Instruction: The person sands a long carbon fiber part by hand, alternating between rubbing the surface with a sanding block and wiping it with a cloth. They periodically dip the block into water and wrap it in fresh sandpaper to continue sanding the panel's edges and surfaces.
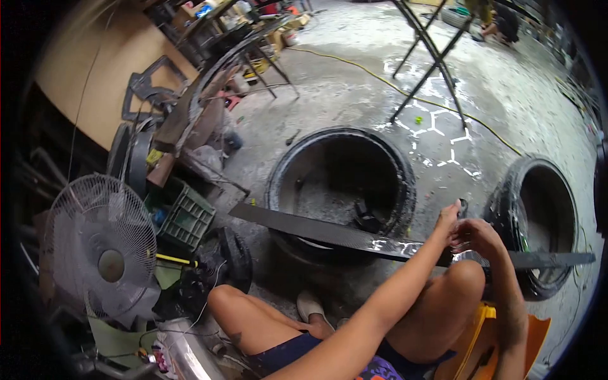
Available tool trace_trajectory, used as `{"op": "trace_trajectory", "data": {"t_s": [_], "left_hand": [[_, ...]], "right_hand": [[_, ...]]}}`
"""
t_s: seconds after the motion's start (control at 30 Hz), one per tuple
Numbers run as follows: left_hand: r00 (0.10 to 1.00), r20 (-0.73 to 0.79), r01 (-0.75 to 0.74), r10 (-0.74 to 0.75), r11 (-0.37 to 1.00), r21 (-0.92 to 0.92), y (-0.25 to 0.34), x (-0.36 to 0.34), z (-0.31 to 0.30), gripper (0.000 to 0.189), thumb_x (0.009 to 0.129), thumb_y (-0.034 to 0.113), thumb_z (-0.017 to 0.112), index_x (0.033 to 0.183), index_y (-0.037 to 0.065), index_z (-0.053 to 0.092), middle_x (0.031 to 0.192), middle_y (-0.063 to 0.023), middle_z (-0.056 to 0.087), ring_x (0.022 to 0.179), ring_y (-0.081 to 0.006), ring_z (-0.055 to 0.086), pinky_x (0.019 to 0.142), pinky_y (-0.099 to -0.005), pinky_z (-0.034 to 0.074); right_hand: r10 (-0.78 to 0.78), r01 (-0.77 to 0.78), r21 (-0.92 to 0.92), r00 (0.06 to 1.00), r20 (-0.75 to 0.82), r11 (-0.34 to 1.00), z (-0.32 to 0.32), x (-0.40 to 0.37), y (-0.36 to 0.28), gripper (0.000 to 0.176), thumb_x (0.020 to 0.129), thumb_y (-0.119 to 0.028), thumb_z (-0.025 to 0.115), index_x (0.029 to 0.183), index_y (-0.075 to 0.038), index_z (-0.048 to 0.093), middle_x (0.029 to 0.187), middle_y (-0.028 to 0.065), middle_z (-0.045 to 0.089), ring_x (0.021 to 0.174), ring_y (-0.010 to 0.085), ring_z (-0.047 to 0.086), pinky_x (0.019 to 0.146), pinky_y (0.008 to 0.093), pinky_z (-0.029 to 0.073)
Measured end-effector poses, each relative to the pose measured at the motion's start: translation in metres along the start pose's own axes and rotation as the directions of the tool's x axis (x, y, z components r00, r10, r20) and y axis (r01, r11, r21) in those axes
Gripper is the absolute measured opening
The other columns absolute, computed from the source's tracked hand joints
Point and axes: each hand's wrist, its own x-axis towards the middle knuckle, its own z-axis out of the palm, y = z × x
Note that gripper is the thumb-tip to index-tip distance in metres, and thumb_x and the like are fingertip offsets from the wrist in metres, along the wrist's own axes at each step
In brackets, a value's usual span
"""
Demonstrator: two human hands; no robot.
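A long dark strip [316, 232] with a woven-looking surface lies across two big black rings that resemble tires. Part of it near my hands is glossy. My left hand [448, 221] is above the strip, closed around a small dark object [463, 205] whose kind I cannot make out. Close beside it, my right hand [480, 237] has bent fingers that look apart, and I see nothing in them. My forearm and raised knee hide some of the strip.
The larger ring [405, 190] stands ahead, the other ring [496, 215] at right. On the left are a fan [101, 247] and a green crate [187, 212]. A yellow cord [354, 63] crosses the floor. Metal stand legs [437, 60] rise ahead; a person [505, 25] crouches far right.
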Motion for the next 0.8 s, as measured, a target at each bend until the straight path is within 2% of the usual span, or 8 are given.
{"op": "trace_trajectory", "data": {"t_s": [0.07,0.13,0.3,0.33,0.37,0.4,0.47,0.8], "left_hand": [[0.997,0.046,0.055,-0.056,0.998,0.021,0.019,-0.002,-0.025,0.036,0.102,0.044,0.055,0.092,0.01,0.063,0.076,-0.005,0.063,0.06,-0.0186,0.058,0.053,-0.0324,0.049],[0.999,-0.047,-0.024,0.02,0.995,-0.093,0.036,0.007,-0.042,0.037,0.103,0.042,0.053,0.092,0.009,0.064,0.078,-0.006,0.064,0.064,-0.0191,0.06,0.06,-0.0342,0.05],[0.943,-0.047,-0.301,0.329,0.905,0.301,0.161,0.011,-0.133,0.037,0.1,0.035,0.059,0.115,0.002,0.069,0.093,-0.0107,0.071,0.08,-0.0196,0.066,0.079,-0.0393,0.055],[0.88,0.137,-0.312,0.455,0.336,0.889,0.199,-0.003,-0.16,0.039,0.099,0.035,0.06,0.118,0.002,0.068,0.105,-0.0157,0.068,0.096,-0.0265,0.066,0.088,-0.0446,0.054],[0.784,0.084,0.115,0.616,-0.276,0.954,0.211,-0.032,-0.157,0.039,0.097,0.035,0.061,0.117,0.002,0.067,0.117,-0.0192,0.061,0.112,-0.0363,0.06,0.093,-0.0517,0.05],[0.83,0.159,0.17,0.534,-0.514,0.841,0.232,-0.037,-0.184,0.038,0.095,0.037,0.063,0.116,0.006,0.068,0.127,-0.0197,0.055,0.121,-0.0433,0.051,0.096,-0.0578,0.046],[0.811,0.12,0.099,0.572,-0.337,0.936,0.267,-0.045,-0.239,0.035,0.095,0.035,0.062,0.114,0.007,0.066,0.123,-0.0196,0.054,0.118,-0.0408,0.053,0.094,-0.0591,0.047],[0.475,0.104,-0.004,0.874,-0.117,0.993,0.33,-0.213,-0.34,0.033,0.091,0.021,0.069,0.116,0.0,0.068,0.105,-0.0196,0.062,0.101,-0.0348,0.061,0.092,-0.0414,0.048]], "right_hand": [[0.128,-0.157,-0.354,0.986,-0.104,0.922,0.006,0.039,-0.024,0.04,0.101,-0.034,0.054,0.095,0.004,0.066,0.086,0.0153,0.07,0.075,0.0264,0.072,0.065,0.0401,0.063],[0.021,-0.067,-0.491,0.995,-0.098,0.869,0.014,0.07,-0.035,0.038,0.101,-0.034,0.057,0.095,0.002,0.068,0.082,0.0124,0.071,0.072,0.0212,0.071,0.063,0.0371,0.062],[-0.144,0.192,-0.865,0.98,0.14,0.464,0.078,0.113,-0.026,0.043,0.094,-0.037,0.068,0.111,0.003,0.071,0.095,0.018,0.075,0.08,0.0221,0.071,0.076,0.0375,0.056],[-0.045,0.171,-0.855,0.984,0.171,0.489,0.096,0.113,-0.02,0.052,0.09,-0.044,0.073,0.113,0.003,0.071,0.1,0.0199,0.075,0.089,0.0272,0.072,0.081,0.0389,0.056],[-0.058,0.258,-0.901,0.965,0.254,0.35,0.107,0.114,-0.01,0.065,0.086,-0.052,0.075,0.117,0.005,0.068,0.11,0.0235,0.071,0.103,0.0346,0.069,0.092,0.0419,0.054],[-0.049,0.311,-0.907,0.949,0.31,0.284,0.118,0.111,-0.003,0.079,0.081,-0.06,0.076,0.122,0.007,0.065,0.12,0.0281,0.065,0.115,0.0406,0.063,0.1,0.0444,0.05],[0.032,0.329,-0.906,0.937,0.349,0.265,0.133,0.115,0.019,0.105,0.067,-0.075,0.077,0.13,0.008,0.06,0.127,0.0305,0.059,0.122,0.0437,0.055,0.106,0.047,0.045],[0.019,0.337,-0.917,0.937,0.349,0.214,0.159,0.137,0.083,0.1,0.057,-0.059,0.089,0.123,0.008,0.055,0.117,0.0239,0.056,0.112,0.042,0.059,0.096,0.0448,0.05]]}}
